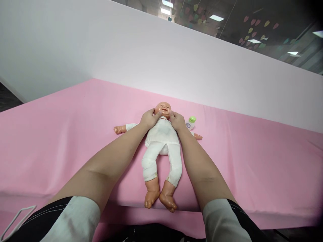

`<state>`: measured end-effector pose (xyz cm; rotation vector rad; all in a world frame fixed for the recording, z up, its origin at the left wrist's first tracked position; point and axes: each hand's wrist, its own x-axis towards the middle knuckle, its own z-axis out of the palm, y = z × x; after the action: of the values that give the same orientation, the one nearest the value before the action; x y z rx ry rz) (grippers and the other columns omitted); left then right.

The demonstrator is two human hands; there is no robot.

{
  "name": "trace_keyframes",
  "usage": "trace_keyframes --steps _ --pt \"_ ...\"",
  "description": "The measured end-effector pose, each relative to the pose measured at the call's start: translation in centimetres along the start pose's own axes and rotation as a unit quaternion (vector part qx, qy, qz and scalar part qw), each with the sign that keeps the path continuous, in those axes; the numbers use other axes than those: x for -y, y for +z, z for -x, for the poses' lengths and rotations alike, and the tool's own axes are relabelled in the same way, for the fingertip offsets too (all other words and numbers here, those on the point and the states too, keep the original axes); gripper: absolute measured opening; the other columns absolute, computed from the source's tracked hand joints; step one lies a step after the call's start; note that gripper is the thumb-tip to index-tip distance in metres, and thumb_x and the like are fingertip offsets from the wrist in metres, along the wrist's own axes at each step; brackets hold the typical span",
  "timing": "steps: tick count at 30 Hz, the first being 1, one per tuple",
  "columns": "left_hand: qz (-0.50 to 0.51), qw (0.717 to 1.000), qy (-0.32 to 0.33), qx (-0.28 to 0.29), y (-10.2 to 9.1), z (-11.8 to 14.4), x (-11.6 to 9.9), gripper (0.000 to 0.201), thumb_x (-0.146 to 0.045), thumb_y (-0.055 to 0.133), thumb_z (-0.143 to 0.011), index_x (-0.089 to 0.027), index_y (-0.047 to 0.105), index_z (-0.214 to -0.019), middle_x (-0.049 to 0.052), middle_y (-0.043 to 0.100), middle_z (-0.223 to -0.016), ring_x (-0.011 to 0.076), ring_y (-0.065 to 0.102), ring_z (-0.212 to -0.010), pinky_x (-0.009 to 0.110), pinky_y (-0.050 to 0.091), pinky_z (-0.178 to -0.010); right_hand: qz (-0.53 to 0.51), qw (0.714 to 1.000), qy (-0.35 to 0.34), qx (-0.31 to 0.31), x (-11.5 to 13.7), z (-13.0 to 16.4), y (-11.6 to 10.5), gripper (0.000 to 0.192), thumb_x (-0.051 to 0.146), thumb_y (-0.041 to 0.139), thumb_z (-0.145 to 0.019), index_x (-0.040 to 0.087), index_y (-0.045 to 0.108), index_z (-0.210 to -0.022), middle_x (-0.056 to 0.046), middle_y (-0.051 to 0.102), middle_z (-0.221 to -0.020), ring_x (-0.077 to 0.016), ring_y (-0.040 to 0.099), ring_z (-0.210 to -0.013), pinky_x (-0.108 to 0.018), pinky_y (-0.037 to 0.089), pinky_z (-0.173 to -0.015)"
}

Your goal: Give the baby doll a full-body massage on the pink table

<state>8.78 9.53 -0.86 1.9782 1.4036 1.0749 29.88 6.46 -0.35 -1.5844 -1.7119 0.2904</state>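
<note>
On its back lies a baby doll [163, 132] with a white cloth body and hard plastic head, hands and feet. My left hand [149, 119] cups one side of its head, the thumb at the jaw. Opposite it, my right hand [177, 120] holds the other side, thumb likewise by the chin. The remaining fingers curl round beside or behind the head and neck and are mostly hidden. The doll's arms stretch out sideways, partly covered by my forearms. Close to my right wrist is a small clear bottle [191, 123] with a green cap and a label.
A pink cover [75, 134] is spread over the padded surface under the doll, its front edge near my body. Behind rises a white wall [151, 57], with dark glass [227, 20] bearing heart-shaped stickers above it. A white loop [17, 218] shows at lower left.
</note>
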Motion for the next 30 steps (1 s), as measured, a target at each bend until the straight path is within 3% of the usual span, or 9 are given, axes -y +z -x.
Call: trace_keyframes --steps 5,8,12,17,21,26,30 --pt "-0.015 1.000 -0.016 0.001 -0.1 0.0 -0.3 0.060 -0.071 0.071 -0.091 -0.020 0.077 -0.122 0.013 0.082 -0.119 0.0335 0.074 -0.106 0.039 0.056 -0.090 -0.011 1.000 0.008 0.012 1.1 0.3 -0.4 0.062 0.074 0.077 -0.089 0.022 0.081 -0.122 -0.008 0.085 -0.106 -0.0265 0.077 -0.095 -0.036 0.061 -0.089" --pt "-0.030 0.999 -0.013 -0.004 -0.1 -0.1 -0.3 0.061 -0.069 0.070 -0.092 -0.018 0.076 -0.124 0.015 0.081 -0.123 0.0356 0.074 -0.111 0.041 0.055 -0.093 -0.006 1.000 0.025 -0.001 1.3 0.3 -0.3 0.065 0.073 0.085 -0.080 0.019 0.081 -0.116 -0.009 0.084 -0.103 -0.0267 0.077 -0.091 -0.035 0.061 -0.084" --pt "-0.031 0.999 -0.012 -0.002 -0.2 -0.1 -0.3 0.058 -0.064 0.069 -0.093 -0.017 0.075 -0.127 0.016 0.080 -0.126 0.0358 0.073 -0.113 0.041 0.055 -0.096 -0.023 0.999 0.045 -0.007 1.1 0.1 -0.3 0.056 0.069 0.084 -0.082 0.020 0.083 -0.110 -0.007 0.085 -0.101 -0.0260 0.077 -0.091 -0.036 0.062 -0.085" --pt "-0.008 1.000 -0.016 0.001 0.2 -0.6 0.7 0.054 -0.059 0.061 -0.099 -0.019 0.074 -0.132 0.014 0.080 -0.129 0.0332 0.073 -0.117 0.040 0.054 -0.100 -0.086 0.996 0.026 0.026 0.2 0.2 -0.4 0.051 0.066 0.074 -0.091 0.027 0.084 -0.123 -0.001 0.086 -0.110 -0.0257 0.078 -0.104 -0.039 0.061 -0.099" --pt "0.011 0.999 -0.039 -0.010 0.6 -1.2 1.5 0.046 -0.053 0.045 -0.108 -0.023 0.077 -0.121 0.011 0.081 -0.122 0.0291 0.073 -0.111 0.039 0.054 -0.098 -0.117 0.993 0.033 0.009 -0.5 0.4 -0.1 0.055 0.069 0.058 -0.101 0.025 0.084 -0.120 -0.002 0.086 -0.107 -0.0263 0.078 -0.104 -0.040 0.061 -0.100" --pt "0.005 0.998 -0.056 -0.020 0.6 -1.3 1.3 0.048 -0.050 0.034 -0.112 -0.024 0.073 -0.100 0.012 0.080 -0.107 0.0288 0.071 -0.101 0.041 0.053 -0.094 -0.074 0.996 0.055 -0.016 -0.5 0.5 0.2 0.056 0.059 0.044 -0.109 0.022 0.083 -0.097 -0.004 0.084 -0.096 -0.0243 0.077 -0.095 -0.035 0.060 -0.092" --pt "0.011 0.999 -0.046 -0.020 0.4 -1.2 1.3 0.046 -0.052 0.035 -0.112 -0.026 0.071 -0.099 0.013 0.080 -0.108 0.0303 0.071 -0.104 0.042 0.051 -0.096 -0.010 0.998 0.039 -0.056 0.5 0.6 0.4 0.045 0.049 0.044 -0.111 0.027 0.083 -0.109 -0.004 0.085 -0.109 -0.0238 0.077 -0.104 -0.035 0.058 -0.099"
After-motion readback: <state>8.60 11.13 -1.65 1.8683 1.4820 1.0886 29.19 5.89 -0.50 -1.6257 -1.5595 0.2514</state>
